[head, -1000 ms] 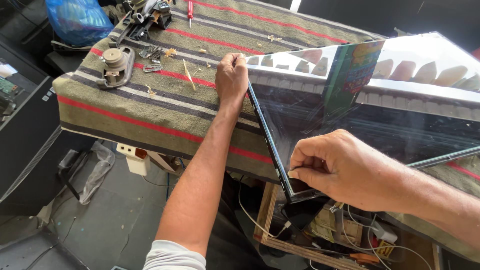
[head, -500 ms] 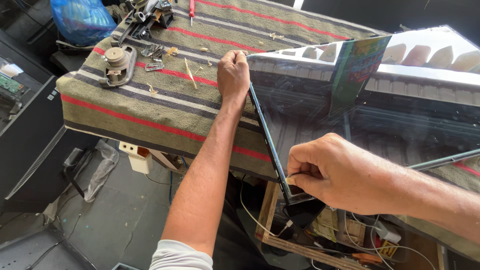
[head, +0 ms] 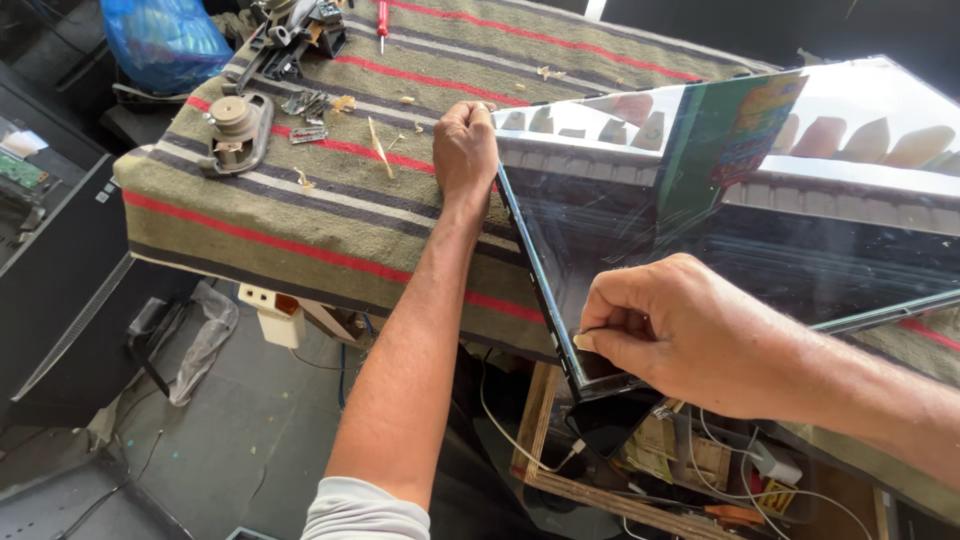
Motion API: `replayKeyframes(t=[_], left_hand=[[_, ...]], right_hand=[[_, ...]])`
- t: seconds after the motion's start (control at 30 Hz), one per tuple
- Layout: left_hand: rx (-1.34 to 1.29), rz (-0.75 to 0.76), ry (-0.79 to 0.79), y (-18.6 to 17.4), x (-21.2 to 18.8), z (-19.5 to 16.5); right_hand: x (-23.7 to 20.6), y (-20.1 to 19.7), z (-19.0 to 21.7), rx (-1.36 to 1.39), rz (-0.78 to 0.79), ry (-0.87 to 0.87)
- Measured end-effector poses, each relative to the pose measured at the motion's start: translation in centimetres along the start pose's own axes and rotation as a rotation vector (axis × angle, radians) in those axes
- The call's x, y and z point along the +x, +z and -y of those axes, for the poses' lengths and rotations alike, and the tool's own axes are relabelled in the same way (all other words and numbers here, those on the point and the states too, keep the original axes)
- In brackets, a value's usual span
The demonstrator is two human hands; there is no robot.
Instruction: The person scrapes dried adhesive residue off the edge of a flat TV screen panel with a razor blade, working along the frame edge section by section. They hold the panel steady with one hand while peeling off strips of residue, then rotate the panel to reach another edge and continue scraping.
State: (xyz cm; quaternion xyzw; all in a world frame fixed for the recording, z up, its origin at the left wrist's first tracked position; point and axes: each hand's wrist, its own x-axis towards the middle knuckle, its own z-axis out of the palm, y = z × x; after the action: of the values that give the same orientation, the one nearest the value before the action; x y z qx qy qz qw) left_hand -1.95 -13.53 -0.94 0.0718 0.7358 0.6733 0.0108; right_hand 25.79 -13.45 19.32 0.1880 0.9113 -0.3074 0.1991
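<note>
Right hand (head: 690, 335) fingers (head: 600, 340) pinch the near corner of the glossy screen panel (head: 720, 210); left hand (head: 465, 150) fingers curl on its far corner. Lying on the striped bench (head: 300, 210), it looks thin, stiff, fragile: best gripped by the edges

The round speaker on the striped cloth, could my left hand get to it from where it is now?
Probably yes: the left hand grips the glossy panel corner, and only bare striped cloth with small scraps lies between it and the round speaker.

bare striped cloth (head: 300, 215) left of panel (head: 720, 210), speaker (head: 235, 130) beyond
</note>
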Motion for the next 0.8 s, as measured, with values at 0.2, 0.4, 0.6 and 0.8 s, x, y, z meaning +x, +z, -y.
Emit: replayKeyframes(t=[0.2,0.4,0.6,0.8], left_hand=[[0.026,-0.029,0.059,0.3,0.3,0.2],[0.049,-0.020,0.027,0.4,0.1,0.0],[0.037,-0.027,0.035,0.5,0.3,0.2],[0.053,-0.022,0.039,0.9,0.7,1.0]], right_hand=[[-0.3,0.8,-0.8,0.001,-0.034,-0.082],[-0.7,1.3,-0.9,0.002,0.012,-0.064],[-0.6,0.9,-0.9,0.052,-0.044,-0.005],[-0.5,2.0,-1.4,0.123,-0.180,-0.021]])
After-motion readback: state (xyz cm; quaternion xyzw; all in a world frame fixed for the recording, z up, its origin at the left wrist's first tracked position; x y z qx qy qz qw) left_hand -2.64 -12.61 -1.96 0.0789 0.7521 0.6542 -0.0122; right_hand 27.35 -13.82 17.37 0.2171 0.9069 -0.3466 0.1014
